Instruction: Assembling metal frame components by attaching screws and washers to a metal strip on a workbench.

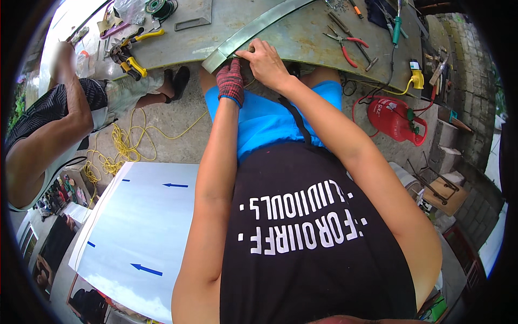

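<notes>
A long folded strip of grey sheet metal (pixel 259 27) lies slanted across the metal workbench (pixel 302 40), its near end at the bench's front edge. My left hand (pixel 231 81), in a red knitted glove, reaches up under that near end and grips it from below. My bare right hand (pixel 264 62) rests on top of the strip beside it, fingers pinching the strip's edge. Both forearms stretch forward from the bottom of the head view over my black top and blue shorts.
Red-handled pliers (pixel 345 46), yellow-handled cutters (pixel 129 62), a solder spool (pixel 156 6) and screwdrivers lie on the bench. Another person (pixel 48 129) sits at left. Yellow cord (pixel 121 146) coils on the floor. A red gas canister (pixel 394 119) stands at right, a white sheet (pixel 140 227) lower left.
</notes>
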`<state>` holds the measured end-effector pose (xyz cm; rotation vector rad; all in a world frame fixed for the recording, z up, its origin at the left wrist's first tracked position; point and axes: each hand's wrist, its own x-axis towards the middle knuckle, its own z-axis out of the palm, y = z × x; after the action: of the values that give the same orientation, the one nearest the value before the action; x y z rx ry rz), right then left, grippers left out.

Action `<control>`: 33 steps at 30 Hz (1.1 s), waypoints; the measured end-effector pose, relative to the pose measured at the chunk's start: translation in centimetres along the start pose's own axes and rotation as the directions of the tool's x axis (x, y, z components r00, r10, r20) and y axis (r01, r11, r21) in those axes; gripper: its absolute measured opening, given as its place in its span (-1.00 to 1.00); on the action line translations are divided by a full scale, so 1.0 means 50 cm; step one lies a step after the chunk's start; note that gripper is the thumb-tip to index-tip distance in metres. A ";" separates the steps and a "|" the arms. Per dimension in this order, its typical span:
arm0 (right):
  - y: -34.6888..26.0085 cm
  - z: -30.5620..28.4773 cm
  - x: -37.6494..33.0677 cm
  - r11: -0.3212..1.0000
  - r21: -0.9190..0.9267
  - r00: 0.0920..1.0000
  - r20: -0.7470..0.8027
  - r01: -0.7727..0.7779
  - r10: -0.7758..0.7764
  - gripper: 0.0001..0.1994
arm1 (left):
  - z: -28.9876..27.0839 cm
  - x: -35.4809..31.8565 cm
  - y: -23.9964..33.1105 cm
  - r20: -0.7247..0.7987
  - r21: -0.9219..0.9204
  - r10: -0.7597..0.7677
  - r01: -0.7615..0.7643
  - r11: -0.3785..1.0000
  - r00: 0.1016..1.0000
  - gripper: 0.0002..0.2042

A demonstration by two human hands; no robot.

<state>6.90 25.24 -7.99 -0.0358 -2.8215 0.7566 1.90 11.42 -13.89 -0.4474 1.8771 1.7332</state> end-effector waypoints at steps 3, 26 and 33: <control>0.001 0.001 -0.002 1.000 -0.001 1.000 0.018 -0.010 0.010 -0.57 | -0.001 0.006 -0.008 0.038 0.034 0.001 -0.002 0.999 0.999 -0.57; 0.013 -0.002 0.003 1.000 -0.009 0.996 0.085 0.003 -0.002 -0.56 | 0.007 -0.014 0.015 -0.015 0.055 -0.007 0.008 0.998 1.000 -0.60; 0.011 -0.003 0.002 1.000 0.008 0.996 0.089 0.003 -0.004 -0.57 | 0.007 -0.032 0.030 0.000 -0.047 -0.037 0.037 0.998 0.999 -0.63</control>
<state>6.83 25.78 -8.12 0.0045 -2.9020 0.7867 2.36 11.74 -11.75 -0.4987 1.8201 1.7563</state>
